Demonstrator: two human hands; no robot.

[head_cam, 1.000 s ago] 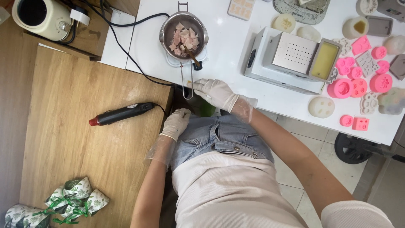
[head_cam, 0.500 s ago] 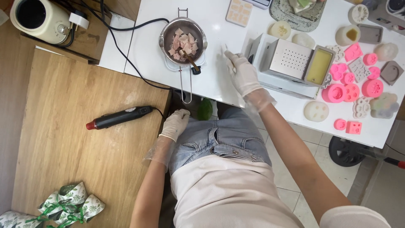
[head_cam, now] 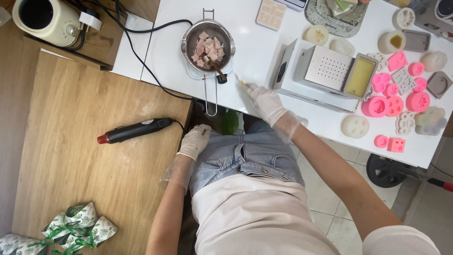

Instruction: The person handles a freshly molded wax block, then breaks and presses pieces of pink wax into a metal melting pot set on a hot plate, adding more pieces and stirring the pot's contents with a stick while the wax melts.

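Left hand (head_cam: 196, 140), gloved: rests at the edge of the wooden table (head_cam: 71, 151), fingers loosely curled, holding nothing.

Heat gun (head_cam: 134, 131), black with red tip: lies on the wooden table at 9 o'clock from the left hand, just beside it, its cord running toward 12 o'clock.

Wrapped bundles (head_cam: 71, 229), leaf-printed with green ribbon: on the wooden table at 7 o'clock, well apart from both hands.

Right hand (head_cam: 264, 99), gloved: over the white table (head_cam: 255, 38), fingers narrowed on a thin stick (head_cam: 242, 82) whose yellowish tip shows at 10 o'clock of the hand; little of it is visible.

Metal pot (head_cam: 208, 42), round, long wire handle pointing to 6 o'clock: at 11 o'clock from the right hand, near but apart. Holds pale pink chunks (head_cam: 206, 47), not melted, with a brown utensil leaning in.

White box appliance (head_cam: 325, 71), perforated top, yellow-filled tray beside it: at 2 o'clock, just beside the right hand.

Pink silicone moulds (head_cam: 396, 89): at 3 o'clock beyond the appliance.

Cream kettle-like vessel (head_cam: 45, 19): far, at 10 o'clock.
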